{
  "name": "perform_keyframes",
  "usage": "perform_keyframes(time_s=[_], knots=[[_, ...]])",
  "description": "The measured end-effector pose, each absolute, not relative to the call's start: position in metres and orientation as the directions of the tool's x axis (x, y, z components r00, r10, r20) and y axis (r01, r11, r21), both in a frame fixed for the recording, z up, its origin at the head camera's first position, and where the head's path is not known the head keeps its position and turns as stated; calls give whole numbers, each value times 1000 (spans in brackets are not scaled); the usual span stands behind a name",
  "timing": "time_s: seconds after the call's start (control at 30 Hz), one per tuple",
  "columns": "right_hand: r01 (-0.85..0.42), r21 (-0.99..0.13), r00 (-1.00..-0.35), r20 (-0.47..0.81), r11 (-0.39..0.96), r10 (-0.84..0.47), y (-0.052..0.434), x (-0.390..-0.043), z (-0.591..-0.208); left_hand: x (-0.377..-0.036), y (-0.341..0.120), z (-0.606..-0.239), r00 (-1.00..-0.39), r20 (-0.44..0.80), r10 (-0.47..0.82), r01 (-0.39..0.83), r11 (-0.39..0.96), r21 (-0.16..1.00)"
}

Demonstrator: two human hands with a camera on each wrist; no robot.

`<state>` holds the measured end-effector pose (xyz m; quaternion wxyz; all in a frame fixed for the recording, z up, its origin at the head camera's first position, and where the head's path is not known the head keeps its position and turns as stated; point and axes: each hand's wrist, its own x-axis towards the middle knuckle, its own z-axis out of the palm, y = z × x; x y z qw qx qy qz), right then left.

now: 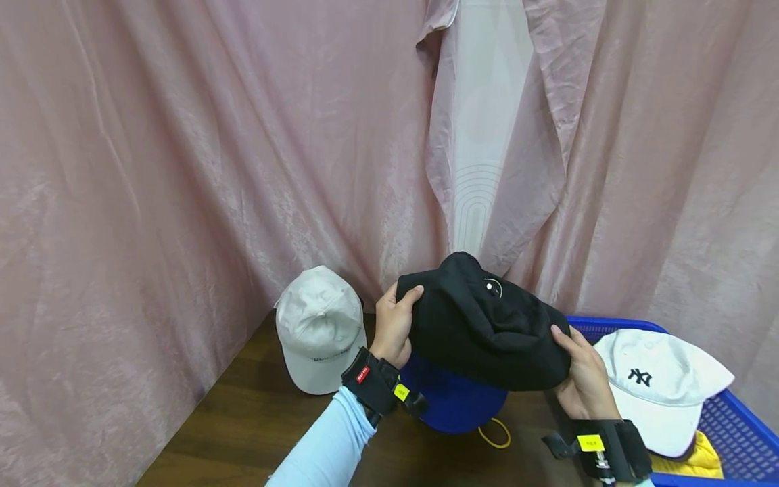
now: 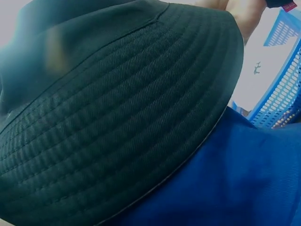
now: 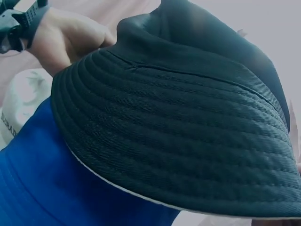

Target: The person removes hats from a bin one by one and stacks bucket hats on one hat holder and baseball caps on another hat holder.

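- Black twill, ribbed with rows of stitching: a black cap (image 1: 487, 331) held up above the dark wooden table (image 1: 243, 419), between both hands.
- Gripped on its left side by the left hand (image 1: 395, 325), thumb on top of the crown, fingers curled under the fabric.
- Gripped on its right edge by the right hand (image 1: 581, 372), fingers curled round the brim from below.
- Directly beneath the black cap, a blue cap (image 1: 453, 402), mostly hidden by it in the head view; whether touching or just apart, impossible to tell.
- Left of the left hand, resting on the table, a beige cap (image 1: 318, 328), near but apart from the black one.
- To the right, a blue plastic basket (image 1: 739, 426) holding a white cap (image 1: 660, 385) with a dark logo, lying on something yellow (image 1: 694, 460).
- Behind everything, a pink curtain (image 1: 182, 169); near the table's front edge, a thin yellow loop (image 1: 496, 433).
- Seen only from the wrists: the underside of the black brim (image 2: 122, 127) filling the left wrist view, the blue cap (image 2: 225, 183) pressed close below it, the basket's mesh (image 2: 282, 99) off to the side.
- From the right wrist, the same brim (image 3: 174, 136) from the other side, with the left hand (image 3: 70, 40) clamped on the crown's edge, blue fabric (image 3: 51, 183) underneath and the beige cap (image 3: 19, 103) beyond.
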<state>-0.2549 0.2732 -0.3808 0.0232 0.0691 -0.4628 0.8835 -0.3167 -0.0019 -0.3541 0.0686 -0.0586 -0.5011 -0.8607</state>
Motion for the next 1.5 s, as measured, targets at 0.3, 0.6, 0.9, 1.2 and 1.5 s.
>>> perform_keyframes(time_s=[0.3, 0.6, 0.9, 1.2, 1.5], knots=[[-106, -806, -990, 138, -583, -11, 259, -263, -384, -328, -14, -367, -998, 44, -55, 67, -538, 840], [-78, -847, -996, 82, -526, 15, 248, -270, -387, -339, -23, -378, -997, 66, -37, 75, -572, 817], [-95, -878, -995, 102, -470, 10, 242, -279, -375, -341, -31, -366, -976, 211, 53, 126, -650, 749], [-278, -800, -931, 361, -532, -55, 238, -286, -366, -342, -37, -357, -939, 323, 118, 109, -788, 606], [39, -937, -998, -57, -347, 42, 235, -300, -369, -349, -45, -379, -990, -138, 5, -122, -497, 859]])
